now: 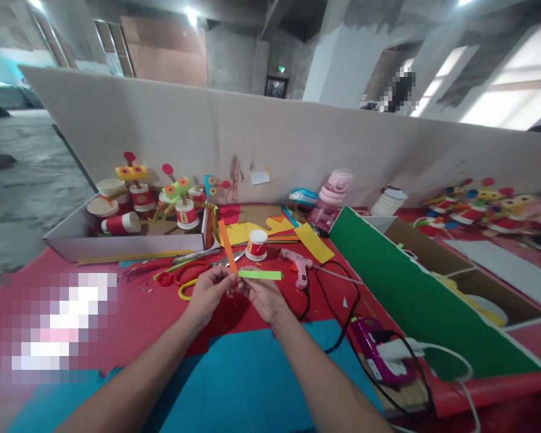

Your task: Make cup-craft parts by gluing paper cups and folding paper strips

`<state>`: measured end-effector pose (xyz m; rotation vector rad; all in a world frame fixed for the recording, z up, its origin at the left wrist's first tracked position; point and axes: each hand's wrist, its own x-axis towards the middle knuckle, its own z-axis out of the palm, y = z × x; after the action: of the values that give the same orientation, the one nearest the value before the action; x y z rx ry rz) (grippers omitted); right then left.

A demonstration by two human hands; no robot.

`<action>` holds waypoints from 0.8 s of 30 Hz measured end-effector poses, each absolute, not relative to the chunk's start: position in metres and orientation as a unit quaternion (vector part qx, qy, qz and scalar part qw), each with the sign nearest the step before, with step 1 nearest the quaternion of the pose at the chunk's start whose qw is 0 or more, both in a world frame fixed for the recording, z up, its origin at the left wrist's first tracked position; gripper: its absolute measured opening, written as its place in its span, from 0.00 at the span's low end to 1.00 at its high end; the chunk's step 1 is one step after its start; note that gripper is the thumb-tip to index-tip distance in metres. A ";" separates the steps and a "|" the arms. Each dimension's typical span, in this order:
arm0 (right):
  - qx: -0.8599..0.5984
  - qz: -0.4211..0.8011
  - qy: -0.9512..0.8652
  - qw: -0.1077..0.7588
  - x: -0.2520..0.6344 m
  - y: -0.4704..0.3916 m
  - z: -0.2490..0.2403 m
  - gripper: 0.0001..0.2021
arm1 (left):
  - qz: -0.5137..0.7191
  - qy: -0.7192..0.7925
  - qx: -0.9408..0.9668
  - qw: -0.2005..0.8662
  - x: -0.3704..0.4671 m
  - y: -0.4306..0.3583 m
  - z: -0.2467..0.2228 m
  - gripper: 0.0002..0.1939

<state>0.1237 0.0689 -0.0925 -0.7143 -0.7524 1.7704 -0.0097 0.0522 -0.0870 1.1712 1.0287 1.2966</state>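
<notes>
Both of my hands meet over the table's middle. My left hand [213, 290] pinches an orange paper strip [226, 243] near its lower end; the strip points up and away. My right hand [261, 296] has its fingers closed at the end of a green paper strip [261, 275], which reaches to the right. The two strips meet at a corner between my fingertips; whether they are stuck together I cannot tell. Just beyond stands a small red and white paper cup [256, 245]. A pink glue gun [299, 266] lies to the right, and yellow-handled scissors [187, 290] lie beside my left hand.
At the left, a white box [130, 248] holds several paper-cup figures [186, 211]. A green-sided divided box [415, 300] stands at the right. Nearer me are a purple power strip [381, 352] and cables. Yellow paper [315, 242] and a pink bottle [332, 195] are at the back.
</notes>
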 end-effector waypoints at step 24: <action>-0.408 0.557 -0.477 0.544 0.123 0.067 -0.088 0.10 | 0.552 0.438 0.486 0.516 -0.010 0.049 -0.081 0.10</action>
<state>0.1233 0.0666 -0.0875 -0.9687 -1.1315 1.3211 -0.0098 0.0487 -0.0814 1.1678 1.0522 1.3260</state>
